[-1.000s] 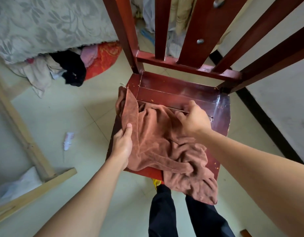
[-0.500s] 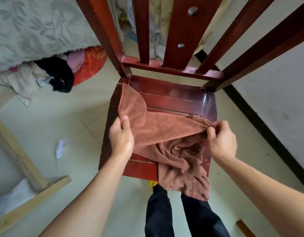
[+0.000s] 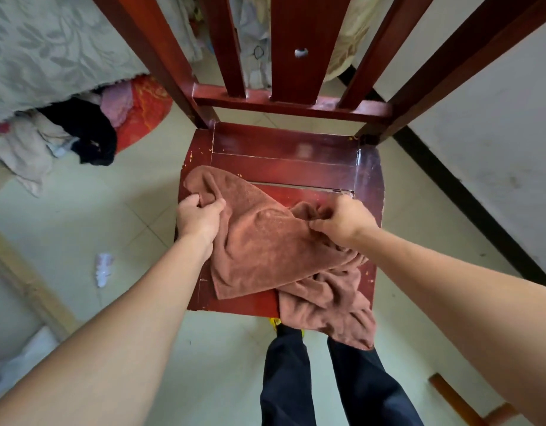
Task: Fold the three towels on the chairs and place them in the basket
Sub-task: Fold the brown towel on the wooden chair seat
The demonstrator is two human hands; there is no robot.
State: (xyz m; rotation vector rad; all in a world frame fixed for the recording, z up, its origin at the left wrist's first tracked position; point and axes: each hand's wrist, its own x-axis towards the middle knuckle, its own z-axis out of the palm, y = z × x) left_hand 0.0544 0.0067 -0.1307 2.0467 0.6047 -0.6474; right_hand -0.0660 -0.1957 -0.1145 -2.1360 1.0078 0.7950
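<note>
Chair back (image 3: 284,72): at 12 o'clock we see it rise over the seat (image 3: 296,161), its slats leaving only narrow gaps.
Bare wood: from 11 to 1 o'clock the seat lies uncovered beyond the towel (image 3: 265,241).
Floor (image 3: 118,210): at 9 o'clock we find open tiles, one paper scrap (image 3: 103,269) on them.
Wall (image 3: 480,118): at 3 o'clock it stands near the seat, a strip of floor between.
Trouser legs (image 3: 284,379): at 6 o'clock ours stand just beside the seat's front edge.

Home bedroom, bedspread (image 3: 50,47), clothes heap (image 3: 65,136) on tiled floor (image 3: 90,229), wooden chair (image 3: 296,155)
</note>
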